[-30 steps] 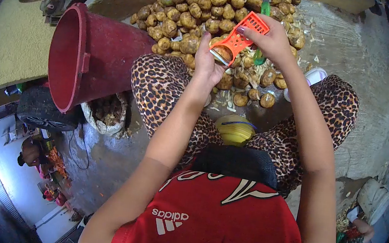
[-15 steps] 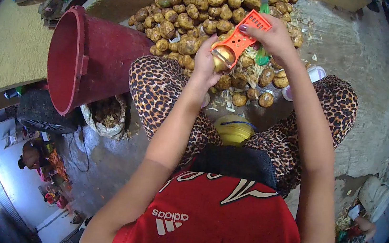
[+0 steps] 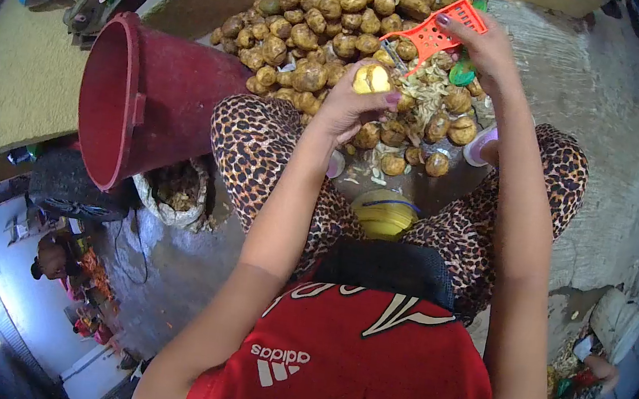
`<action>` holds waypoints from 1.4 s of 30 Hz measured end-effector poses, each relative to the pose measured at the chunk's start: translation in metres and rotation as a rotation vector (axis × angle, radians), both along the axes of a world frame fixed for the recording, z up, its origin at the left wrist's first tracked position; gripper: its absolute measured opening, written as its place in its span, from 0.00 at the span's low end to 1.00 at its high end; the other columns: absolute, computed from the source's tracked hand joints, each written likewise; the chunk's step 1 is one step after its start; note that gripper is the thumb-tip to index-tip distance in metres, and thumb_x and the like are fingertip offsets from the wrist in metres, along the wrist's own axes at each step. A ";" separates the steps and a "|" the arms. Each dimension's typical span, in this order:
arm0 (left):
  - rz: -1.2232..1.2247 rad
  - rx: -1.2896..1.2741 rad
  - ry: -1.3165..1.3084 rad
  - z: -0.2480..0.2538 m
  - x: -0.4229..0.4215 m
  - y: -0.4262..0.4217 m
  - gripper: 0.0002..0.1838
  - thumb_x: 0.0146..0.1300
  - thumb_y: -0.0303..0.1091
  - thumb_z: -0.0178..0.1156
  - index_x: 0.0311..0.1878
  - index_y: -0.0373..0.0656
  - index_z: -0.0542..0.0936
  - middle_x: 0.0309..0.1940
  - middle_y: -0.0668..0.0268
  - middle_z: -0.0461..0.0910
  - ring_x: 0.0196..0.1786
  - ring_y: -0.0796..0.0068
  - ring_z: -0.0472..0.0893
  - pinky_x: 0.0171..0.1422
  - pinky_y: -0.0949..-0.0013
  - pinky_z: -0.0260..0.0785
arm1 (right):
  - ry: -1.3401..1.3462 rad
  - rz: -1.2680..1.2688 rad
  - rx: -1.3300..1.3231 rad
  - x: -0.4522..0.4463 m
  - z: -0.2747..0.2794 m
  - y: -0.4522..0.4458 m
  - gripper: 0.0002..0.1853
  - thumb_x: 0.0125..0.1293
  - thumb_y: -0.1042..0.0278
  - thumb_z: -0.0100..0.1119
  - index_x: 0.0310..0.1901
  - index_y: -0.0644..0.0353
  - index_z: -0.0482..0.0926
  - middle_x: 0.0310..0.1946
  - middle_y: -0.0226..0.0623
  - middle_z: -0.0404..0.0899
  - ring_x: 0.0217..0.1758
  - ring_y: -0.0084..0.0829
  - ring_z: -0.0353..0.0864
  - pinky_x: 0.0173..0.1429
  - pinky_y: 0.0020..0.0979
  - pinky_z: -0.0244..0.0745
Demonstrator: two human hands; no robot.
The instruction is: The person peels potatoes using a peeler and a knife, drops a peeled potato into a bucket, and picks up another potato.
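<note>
My left hand (image 3: 350, 104) is closed around a partly peeled potato (image 3: 372, 79), its pale yellow flesh facing up. In my right hand (image 3: 488, 49) is an orange peeler (image 3: 436, 41) with round holes and slots in its body. The peeler's blade end points toward the potato but stands apart from it. A green-handled tool (image 3: 461, 73), perhaps a knife, shows beneath and beyond my right hand, partly hidden by it. Behind both hands lies a heap of unpeeled brown potatoes (image 3: 314, 37). Pale peelings (image 3: 426, 93) are scattered below the peeler.
A large dark red bucket (image 3: 166, 95) lies tipped at the left, beside an open sack (image 3: 178, 195). Between my legs stands a yellow container (image 3: 385, 213). Loose potatoes (image 3: 437, 164) lie near my feet. Other people (image 3: 56, 260) are at the lower left and lower right.
The peeler has come off the potato and moved right and slightly up with my right hand. My left hand has turned the potato, so its peeled side shows.
</note>
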State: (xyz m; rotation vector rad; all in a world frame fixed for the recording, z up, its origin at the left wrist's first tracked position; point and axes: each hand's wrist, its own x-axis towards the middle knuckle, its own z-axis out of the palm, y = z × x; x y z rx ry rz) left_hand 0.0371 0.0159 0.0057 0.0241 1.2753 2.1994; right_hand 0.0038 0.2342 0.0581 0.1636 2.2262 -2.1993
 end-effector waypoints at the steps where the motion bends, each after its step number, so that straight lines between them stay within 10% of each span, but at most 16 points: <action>1: -0.012 -0.067 0.083 0.003 0.000 0.003 0.24 0.46 0.22 0.65 0.47 0.42 0.67 0.36 0.67 0.74 0.36 0.73 0.78 0.34 0.68 0.75 | -0.001 0.035 -0.075 -0.001 0.002 0.004 0.12 0.55 0.63 0.62 0.36 0.61 0.75 0.23 0.26 0.74 0.22 0.16 0.71 0.23 0.19 0.65; 9: -0.196 -0.236 0.172 -0.006 0.001 -0.002 0.38 0.34 0.17 0.68 0.55 0.40 0.66 0.42 0.68 0.74 0.45 0.76 0.75 0.52 0.71 0.68 | -0.012 0.361 0.154 0.009 0.001 -0.019 0.15 0.51 0.62 0.66 0.36 0.61 0.77 0.24 0.25 0.76 0.25 0.15 0.72 0.28 0.20 0.68; 14: -0.246 -0.344 0.251 0.010 0.005 -0.004 0.37 0.33 0.20 0.70 0.53 0.41 0.67 0.42 0.70 0.74 0.44 0.79 0.74 0.50 0.73 0.67 | 0.015 0.030 0.424 -0.005 0.002 0.016 0.16 0.51 0.61 0.65 0.40 0.61 0.77 0.27 0.27 0.78 0.27 0.16 0.74 0.29 0.20 0.69; 19: -0.172 -0.473 0.398 0.010 0.006 -0.002 0.39 0.34 0.20 0.70 0.55 0.42 0.66 0.42 0.68 0.74 0.45 0.78 0.74 0.51 0.72 0.67 | -0.095 0.169 0.013 0.011 0.015 -0.007 0.13 0.51 0.62 0.65 0.35 0.59 0.77 0.24 0.25 0.76 0.23 0.14 0.71 0.23 0.16 0.65; 33: -0.154 0.093 -0.047 0.013 0.003 -0.002 0.31 0.42 0.18 0.63 0.54 0.41 0.67 0.40 0.63 0.76 0.39 0.71 0.79 0.42 0.72 0.73 | -0.012 -0.048 -0.008 -0.001 -0.015 0.012 0.12 0.55 0.63 0.63 0.35 0.61 0.75 0.25 0.28 0.77 0.23 0.15 0.71 0.24 0.18 0.65; 37: -0.095 0.088 -0.085 0.010 0.004 -0.001 0.21 0.57 0.38 0.56 0.52 0.40 0.69 0.37 0.61 0.77 0.34 0.70 0.79 0.34 0.72 0.73 | -0.065 0.028 -0.117 0.002 -0.006 0.006 0.13 0.54 0.62 0.64 0.34 0.61 0.76 0.25 0.27 0.76 0.24 0.16 0.72 0.26 0.19 0.66; 42: 0.065 0.196 -0.361 0.008 -0.003 0.005 0.34 0.60 0.65 0.37 0.49 0.42 0.71 0.36 0.58 0.77 0.30 0.68 0.78 0.25 0.74 0.69 | -0.065 0.039 0.056 0.009 -0.004 -0.020 0.13 0.53 0.60 0.65 0.33 0.60 0.77 0.24 0.25 0.76 0.24 0.17 0.72 0.27 0.20 0.68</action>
